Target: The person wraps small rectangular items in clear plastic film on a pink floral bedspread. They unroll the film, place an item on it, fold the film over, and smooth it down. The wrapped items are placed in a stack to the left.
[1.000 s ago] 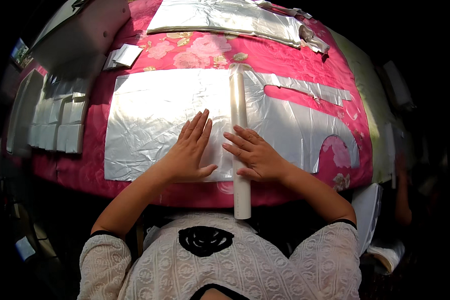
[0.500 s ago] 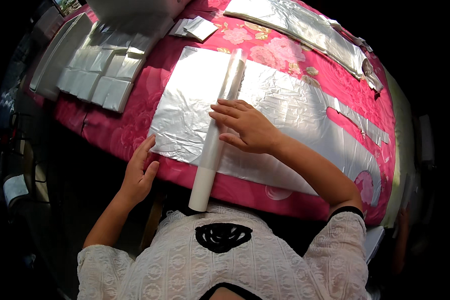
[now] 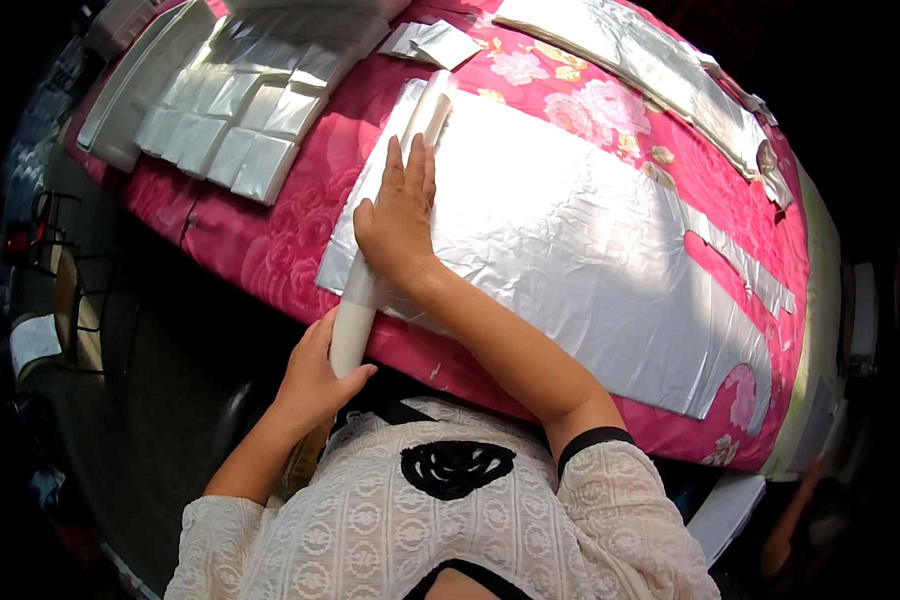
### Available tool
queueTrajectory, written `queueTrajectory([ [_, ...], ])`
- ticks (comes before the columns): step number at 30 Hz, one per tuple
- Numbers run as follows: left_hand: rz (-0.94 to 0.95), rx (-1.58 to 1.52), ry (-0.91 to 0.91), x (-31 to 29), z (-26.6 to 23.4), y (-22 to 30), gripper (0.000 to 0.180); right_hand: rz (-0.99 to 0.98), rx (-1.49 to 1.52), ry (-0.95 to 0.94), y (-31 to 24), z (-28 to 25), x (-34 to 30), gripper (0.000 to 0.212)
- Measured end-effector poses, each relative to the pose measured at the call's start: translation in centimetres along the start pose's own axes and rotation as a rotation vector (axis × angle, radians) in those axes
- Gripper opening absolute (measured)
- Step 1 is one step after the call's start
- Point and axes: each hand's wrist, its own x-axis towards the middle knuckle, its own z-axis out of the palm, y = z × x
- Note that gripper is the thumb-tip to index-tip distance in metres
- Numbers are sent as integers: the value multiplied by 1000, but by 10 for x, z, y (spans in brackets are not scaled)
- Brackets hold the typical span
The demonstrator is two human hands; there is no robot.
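A long white tube (image 3: 350, 335) lies across the left end of a stack of thin, shiny whitish plastic bags (image 3: 570, 250). Its near end juts past the table's edge towards me. My left hand (image 3: 315, 380) cups that end, with the thumb laid across it and the fingers along its left side. Farther up the tube, my right hand (image 3: 400, 215) rests flat on top, fingers stretched out towards the far end. The bags have handle cutouts at their right end, where pink cloth shows through. A strip of the sheet sticks out left of the tube.
A pink flowered cloth (image 3: 260, 250) covers the table. Several folded packs of bags (image 3: 220, 125) stand in rows at the far left, beside a white box wall (image 3: 135, 100). Small folded packs (image 3: 440, 45) and another long bag stack (image 3: 640, 75) lie farther back. Another person's arm (image 3: 790, 520) shows at right.
The tube has moved left, near the left edge of the bags, which now look smoother. My right hand moved left with it, and my left hand came onto its near end.
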Motion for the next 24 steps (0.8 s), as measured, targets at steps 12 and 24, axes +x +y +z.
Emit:
queueTrajectory([
  [12, -173, -1192, -893, 28, 10, 29, 74, 569, 1574, -83, -3, -119, -8, 60],
  [24, -23, -749, -475, 30, 48, 64, 52, 385, 1309, -212, 25, -153, -46, 72],
])
